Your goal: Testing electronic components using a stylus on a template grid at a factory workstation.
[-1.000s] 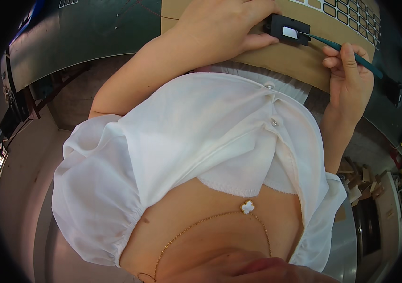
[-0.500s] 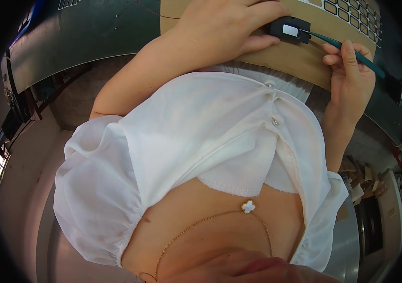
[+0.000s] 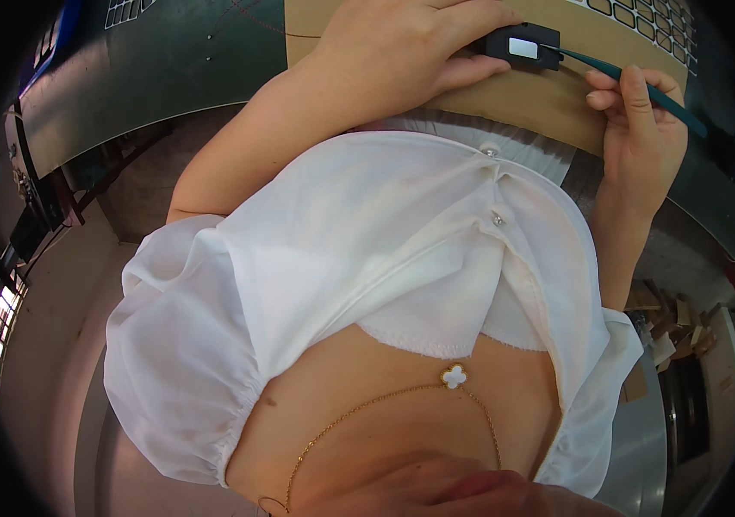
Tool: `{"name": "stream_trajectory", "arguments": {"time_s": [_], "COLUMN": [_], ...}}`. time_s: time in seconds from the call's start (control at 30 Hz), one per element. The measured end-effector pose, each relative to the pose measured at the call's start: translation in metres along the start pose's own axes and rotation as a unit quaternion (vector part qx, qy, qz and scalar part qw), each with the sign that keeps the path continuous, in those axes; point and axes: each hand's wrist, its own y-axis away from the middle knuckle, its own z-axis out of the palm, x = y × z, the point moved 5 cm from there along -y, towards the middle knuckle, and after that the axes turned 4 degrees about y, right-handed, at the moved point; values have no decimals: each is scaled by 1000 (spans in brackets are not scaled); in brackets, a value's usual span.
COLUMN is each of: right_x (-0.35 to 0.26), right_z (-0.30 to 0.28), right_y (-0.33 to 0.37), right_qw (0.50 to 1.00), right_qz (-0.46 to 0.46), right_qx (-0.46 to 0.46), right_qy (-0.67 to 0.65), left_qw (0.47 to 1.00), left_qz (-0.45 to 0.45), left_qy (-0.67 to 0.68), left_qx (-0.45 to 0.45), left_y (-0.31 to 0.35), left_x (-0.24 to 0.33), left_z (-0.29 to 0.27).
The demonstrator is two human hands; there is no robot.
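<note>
The scene has slid slightly left in view over the past second, while the right hand and its tweezers now sit a touch farther right of the black module. The small rectangular black module [image 3: 547, 57] lies on a brown cardboard sheet [image 3: 557, 112] near the top of the view, with a white rectangular patch [image 3: 523, 47] on its upper face. The left hand [image 3: 415, 47] pinches the module's left end, thumb on the near side and forefinger on the far side, with little gap beyond the module's own width. From the right, the slender dark-teal tweezers [image 3: 596, 65] reach over the module, their tip close to the patch's right edge; whether it touches cannot be told. The right hand [image 3: 643, 133] is closed around the tweezers' shaft, thumb and fingers together, the rear end jutting past it. Beyond the module, a sheet of dark-outlined cells [image 3: 643, 26] crosses the cardboard's far right. Thin reddish wire [image 3: 303, 36] runs left of the cardboard, over a dark green bench [image 3: 152, 99]. The person wears a white blouse [image 3: 367, 233] and a gold necklace with a clover-shaped pendant [image 3: 454, 376].
</note>
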Motion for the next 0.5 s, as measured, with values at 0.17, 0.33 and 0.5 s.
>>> {"name": "stream_trajectory", "arguments": {"time_s": [0.17, 0.33, 0.5], "right_x": [0, 0, -1], "right_z": [1, 2, 3], "right_y": [2, 3, 6], "right_qw": [1000, 1000, 999], "right_qz": [-19, -26, -43], "right_qx": [-5, 3, 10], "right_qy": [0, 14, 24], "left_qw": [999, 997, 995], "left_qz": [44, 77, 99], "left_qy": [8, 16, -7], "left_qx": [15, 16, 10], "left_y": [-4, -2, -1], "left_x": [2, 3, 3], "left_z": [-2, 7, 9]}}
